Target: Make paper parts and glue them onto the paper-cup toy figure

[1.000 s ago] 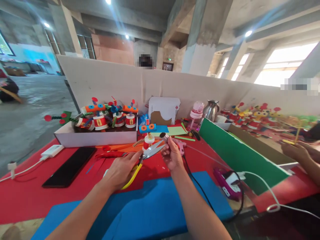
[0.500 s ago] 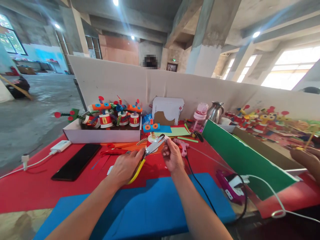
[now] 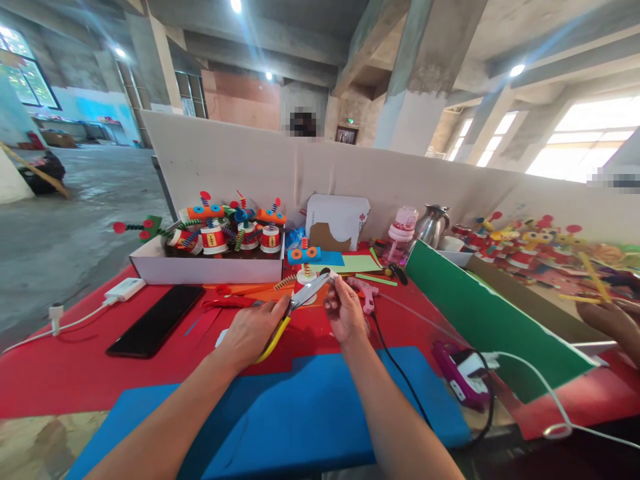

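My left hand [image 3: 254,333] is closed around the yellow handles of a pair of scissors [image 3: 311,291], whose metal blades point up and to the right. At the blade tips, my right hand [image 3: 346,310] pinches a small dark-and-white curled piece [image 3: 329,273]; its kind is too small to make out. Just behind the blades stands a paper-cup figure [image 3: 304,256] with a blue tube head, orange ring eyes and a coiled arm. Part of its cup is hidden by the scissors.
A white box [image 3: 210,271] holds several cup figures. Around my hands lie a black phone [image 3: 155,321], a pink glue gun [image 3: 366,293], a purple power strip [image 3: 461,377] and blue sheets [image 3: 300,413]. A green board [image 3: 493,317] stands at right, with a co-worker's hand [image 3: 613,320] beyond it.
The scissor blades have drawn closer together at the small piece. Both my hands stay nearly in place. At far right, the co-worker's hand has shifted with yellow strips.
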Available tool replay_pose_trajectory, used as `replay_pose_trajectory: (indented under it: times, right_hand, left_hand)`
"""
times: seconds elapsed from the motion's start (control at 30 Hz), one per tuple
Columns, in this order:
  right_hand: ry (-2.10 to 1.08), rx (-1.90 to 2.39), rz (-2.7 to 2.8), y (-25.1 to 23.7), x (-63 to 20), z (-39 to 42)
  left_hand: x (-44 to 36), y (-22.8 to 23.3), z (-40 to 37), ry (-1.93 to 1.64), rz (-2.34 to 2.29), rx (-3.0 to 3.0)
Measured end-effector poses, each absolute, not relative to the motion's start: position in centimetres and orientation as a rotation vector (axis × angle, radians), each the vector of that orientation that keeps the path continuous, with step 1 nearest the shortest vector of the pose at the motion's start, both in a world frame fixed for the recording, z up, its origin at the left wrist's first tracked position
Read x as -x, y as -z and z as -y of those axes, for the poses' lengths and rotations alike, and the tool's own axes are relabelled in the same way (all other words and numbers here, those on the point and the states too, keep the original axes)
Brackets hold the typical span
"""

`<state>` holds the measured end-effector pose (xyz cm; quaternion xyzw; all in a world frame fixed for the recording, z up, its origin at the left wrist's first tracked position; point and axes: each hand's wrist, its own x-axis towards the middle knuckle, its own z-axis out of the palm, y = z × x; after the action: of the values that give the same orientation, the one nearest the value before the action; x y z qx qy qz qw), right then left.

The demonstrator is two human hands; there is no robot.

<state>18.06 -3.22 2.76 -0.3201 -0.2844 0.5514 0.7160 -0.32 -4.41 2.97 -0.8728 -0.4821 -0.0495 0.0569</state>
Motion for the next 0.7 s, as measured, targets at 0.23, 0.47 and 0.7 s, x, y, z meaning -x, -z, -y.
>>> replay_pose_trajectory:
  times: [0.23, 0.47, 0.7]
  right_hand:
    - [-1.238, 0.698, 0.63, -2.7, -18.04, 3.21]
    - [-1.246, 0.706, 0.608, -2.89, -18.02, 3.23]
    - [-1.262, 0.687, 0.577, -3.0, -17.96, 3.25]
  left_hand:
    - [0.5, -2.71, 4.29, 0.206, 1.431, 2.665]
    - [0.6, -2.14, 4.14, 0.281, 1.442, 2.649]
    - [0.6, -2.26, 4.31, 0.33, 1.432, 2.716]
